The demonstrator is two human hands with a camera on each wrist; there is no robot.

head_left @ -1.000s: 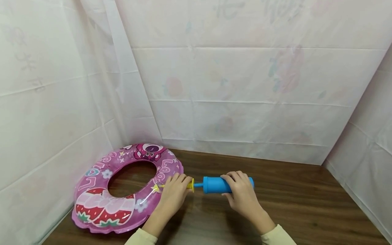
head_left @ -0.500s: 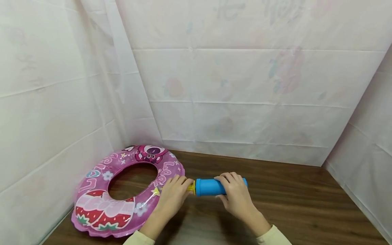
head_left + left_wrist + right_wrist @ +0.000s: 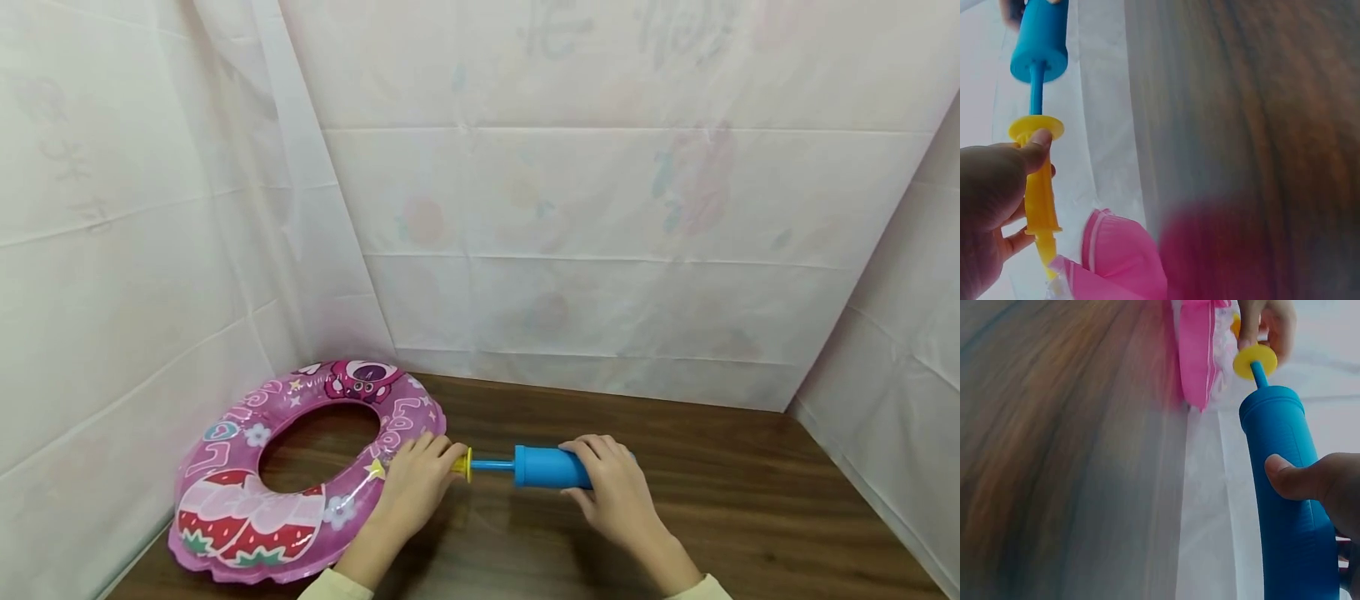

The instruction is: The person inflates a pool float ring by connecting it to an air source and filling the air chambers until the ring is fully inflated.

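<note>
A hand pump lies level above the table, joined to a pink inflatable swim ring (image 3: 217, 458). My left hand (image 3: 414, 479) grips the pump's yellow nozzle end (image 3: 1040, 194) behind its round flange, and the tip meets the clear valve (image 3: 1057, 289) in the left wrist view. My right hand (image 3: 613, 492) holds the blue pump barrel (image 3: 551, 467), thumb along its side in the right wrist view. Between flange and barrel a length of blue rod (image 3: 492, 465) shows. Strawberry and bear prints cover the ring, which looks puffed up with some wrinkles at its outer edge.
The dark wooden table (image 3: 720, 492) stretches out to the right and in front. White printed cloth (image 3: 600, 208) hangs behind the table and along both sides, and the ring sits close to the left cloth.
The barrel went left until it met the yellow flange, hiding the rod. Now my right hand has drawn it back right, and the rod shows longer than before. My left hand stays nearly in place.
</note>
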